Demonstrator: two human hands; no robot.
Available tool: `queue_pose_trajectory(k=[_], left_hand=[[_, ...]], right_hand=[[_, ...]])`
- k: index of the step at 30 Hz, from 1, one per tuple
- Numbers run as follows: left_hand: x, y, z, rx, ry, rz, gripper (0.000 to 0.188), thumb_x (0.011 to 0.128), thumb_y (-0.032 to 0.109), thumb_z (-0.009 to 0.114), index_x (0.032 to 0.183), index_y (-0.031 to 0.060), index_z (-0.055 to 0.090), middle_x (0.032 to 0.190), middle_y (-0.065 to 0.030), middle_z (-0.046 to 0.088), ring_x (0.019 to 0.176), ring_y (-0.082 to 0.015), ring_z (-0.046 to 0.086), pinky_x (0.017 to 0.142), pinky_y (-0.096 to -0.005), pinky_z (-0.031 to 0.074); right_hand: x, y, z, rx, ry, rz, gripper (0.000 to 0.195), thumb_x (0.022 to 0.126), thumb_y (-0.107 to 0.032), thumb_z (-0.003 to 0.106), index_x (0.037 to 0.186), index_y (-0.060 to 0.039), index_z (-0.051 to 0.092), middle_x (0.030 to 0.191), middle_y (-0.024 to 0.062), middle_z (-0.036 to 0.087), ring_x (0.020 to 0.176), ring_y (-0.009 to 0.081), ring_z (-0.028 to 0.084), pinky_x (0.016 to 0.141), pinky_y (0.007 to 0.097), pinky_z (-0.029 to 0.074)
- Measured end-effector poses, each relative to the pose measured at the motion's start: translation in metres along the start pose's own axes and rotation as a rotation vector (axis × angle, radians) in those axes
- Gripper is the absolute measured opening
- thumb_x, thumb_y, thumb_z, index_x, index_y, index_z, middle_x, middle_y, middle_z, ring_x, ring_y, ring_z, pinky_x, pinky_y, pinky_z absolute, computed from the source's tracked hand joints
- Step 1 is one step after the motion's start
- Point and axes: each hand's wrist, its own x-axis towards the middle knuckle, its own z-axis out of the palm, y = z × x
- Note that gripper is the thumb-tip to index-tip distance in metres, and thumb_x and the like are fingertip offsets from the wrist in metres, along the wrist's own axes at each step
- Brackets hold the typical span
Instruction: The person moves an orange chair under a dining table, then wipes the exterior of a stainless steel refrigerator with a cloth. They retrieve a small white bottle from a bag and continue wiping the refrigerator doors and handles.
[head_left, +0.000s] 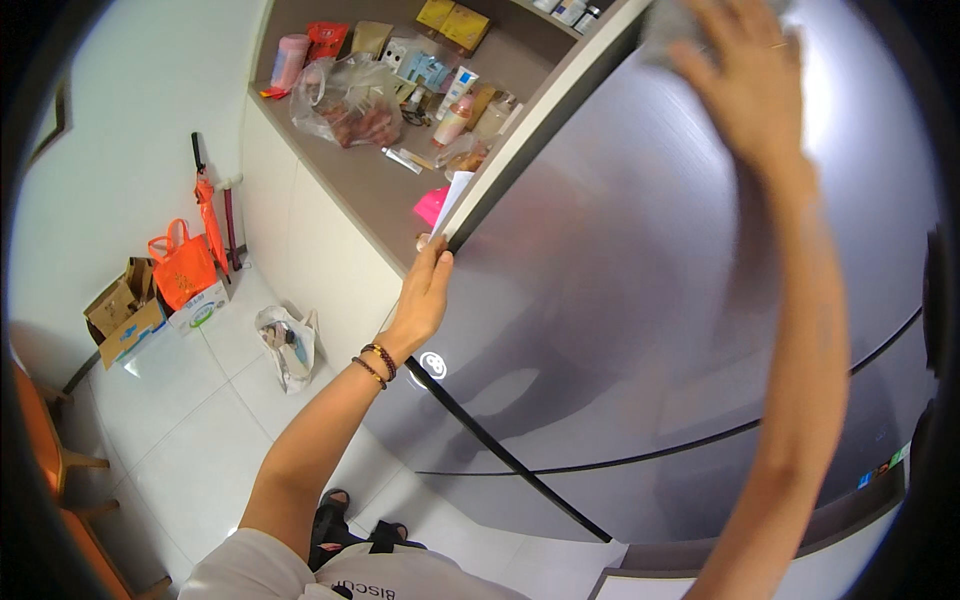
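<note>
My right hand (754, 86) is spread flat over a grey cloth (664, 34), pressing it on the upper part of a glossy grey refrigerator door (600, 247). Part of the cloth lies hidden beneath the fingers. Lower down, my left hand (421, 296), with beaded bracelets (381, 362) on its wrist, rests at the pale cabinet side panel (510, 161) beside the door's edge. Its fingertips meet the panel, but whether they grip it is unclear. A round lit panel (433, 365) glows on the door below that hand.
An open shelf (352, 176) behind the panel holds a clear plastic bag (349, 101), tubes and bottles. On the tiled floor (180, 420) stand a white bag (289, 349), cardboard boxes (124, 311), an orange tote (184, 270) and an umbrella (208, 210). Orange chairs (37, 427) stand at left.
</note>
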Motion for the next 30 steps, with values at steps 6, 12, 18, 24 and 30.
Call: queue_pose_trajectory(k=[6, 12, 18, 24, 30], left_hand=[[-0.022, -0.008, 0.006, -0.03, -0.061, -0.054, 0.048, 0.1, 0.034, 0.033, 0.126, -0.0038, 0.048, 0.126, -0.0238, 0.051, 0.12, -0.0343, 0.047, 0.103, -0.0375, 0.034], [-0.049, -0.029, -0.026, -0.043, -0.035, -0.178, 0.051, 0.1, 0.037, 0.03, 0.122, -0.0037, 0.052, 0.124, -0.0204, 0.054, 0.12, -0.0304, 0.048, 0.103, -0.0352, 0.033], [-0.111, -0.057, -0.085, -0.026, 0.096, -0.326, 0.054, 0.1, 0.041, 0.03, 0.118, -0.0036, 0.055, 0.121, -0.018, 0.056, 0.113, -0.0274, 0.052, 0.1, -0.0343, 0.036], [-0.156, -0.08, -0.11, 0.009, 0.108, -0.511, 0.063, 0.096, 0.055, 0.029, 0.122, 0.004, 0.055, 0.124, -0.0109, 0.056, 0.114, -0.0246, 0.051, 0.098, -0.04, 0.035], [-0.147, -0.072, -0.091, -0.015, 0.111, -0.437, 0.047, 0.101, 0.037, 0.033, 0.116, -0.0009, 0.057, 0.118, -0.0158, 0.055, 0.107, -0.0257, 0.054, 0.096, -0.0342, 0.039]], right_hand=[[0.02, 0.003, 0.008, -0.228, 0.025, 0.057, 0.046, 0.087, -0.034, 0.043, 0.122, -0.0057, 0.053, 0.134, 0.0153, 0.044, 0.13, 0.0306, 0.034, 0.111, 0.0535, 0.017], [-0.038, -0.117, 0.079, -0.024, -0.121, -0.264, 0.037, 0.08, -0.034, 0.055, 0.081, -0.001, 0.071, 0.089, 0.0116, 0.067, 0.102, 0.0252, 0.057, 0.109, 0.0527, 0.02], [-0.162, -0.278, 0.12, 0.345, -0.361, -0.435, 0.028, 0.081, -0.018, 0.055, 0.094, 0.0031, 0.069, 0.097, 0.0194, 0.066, 0.101, 0.0335, 0.057, 0.108, 0.0577, 0.021], [-0.238, -0.286, 0.131, 0.857, -0.342, -0.319, 0.037, 0.081, -0.017, 0.057, 0.115, -0.002, 0.058, 0.106, 0.0148, 0.064, 0.107, 0.0344, 0.055, 0.11, 0.0448, 0.025], [-0.141, -0.106, 0.022, 0.421, -0.222, 0.008, 0.064, 0.069, -0.023, 0.072, 0.13, -0.0251, 0.051, 0.138, 0.0003, 0.046, 0.123, 0.0312, 0.045, 0.108, 0.0495, 0.027]])
